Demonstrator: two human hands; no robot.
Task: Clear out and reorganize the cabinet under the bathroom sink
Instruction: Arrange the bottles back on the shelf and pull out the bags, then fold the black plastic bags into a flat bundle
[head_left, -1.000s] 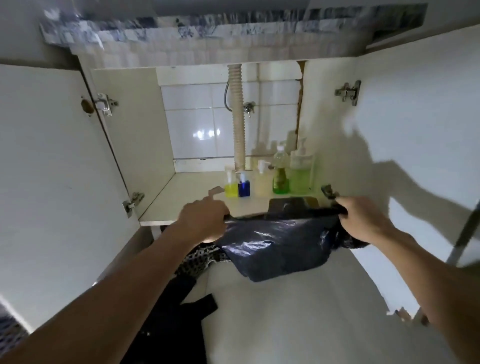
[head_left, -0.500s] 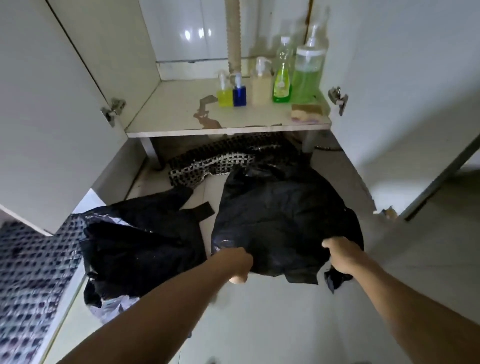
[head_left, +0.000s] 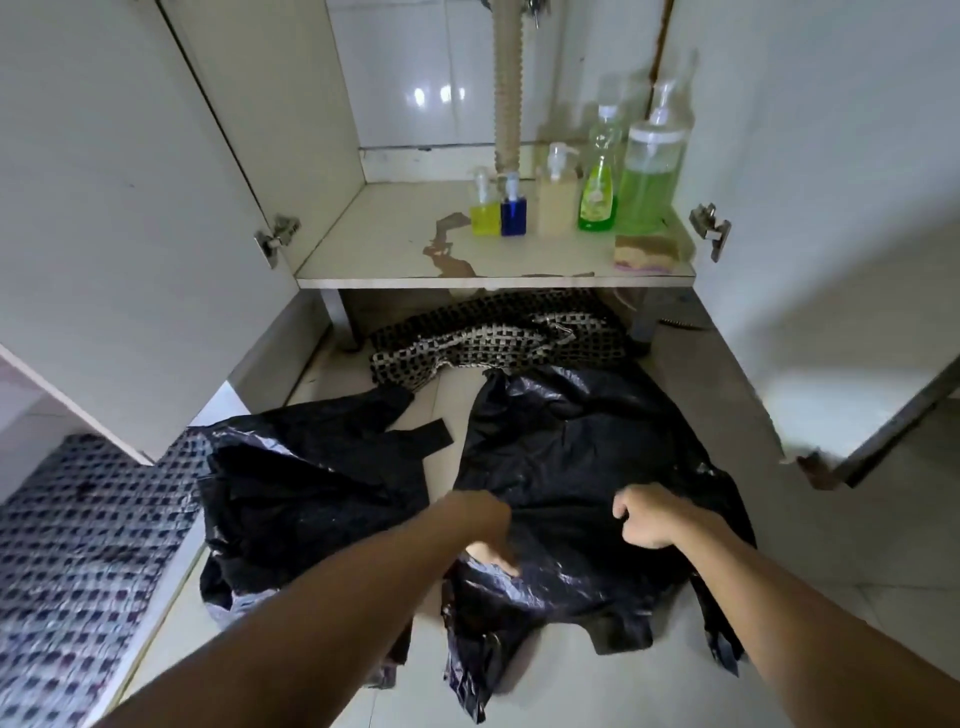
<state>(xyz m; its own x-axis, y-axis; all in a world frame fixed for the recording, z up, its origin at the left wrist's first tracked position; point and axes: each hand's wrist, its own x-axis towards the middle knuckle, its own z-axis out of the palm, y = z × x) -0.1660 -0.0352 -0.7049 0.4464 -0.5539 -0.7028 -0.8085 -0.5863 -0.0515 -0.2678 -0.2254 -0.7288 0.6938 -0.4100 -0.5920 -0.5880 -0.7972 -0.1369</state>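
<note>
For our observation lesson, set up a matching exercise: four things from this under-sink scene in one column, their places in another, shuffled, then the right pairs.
Things:
1. sponge
2. blue bottle
3. checked mat
4. black bag under the hands

Places:
A. on the floor, partly under the shelf
B. front right corner of the shelf
C. on the floor tiles in front of the cabinet
D. between the yellow bottle and the beige pump bottle

Pairs: 1-B, 2-D, 3-A, 4-C

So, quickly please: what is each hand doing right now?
Left hand: closed, pinching the right black plastic bag.
Right hand: closed on the same bag.
</note>
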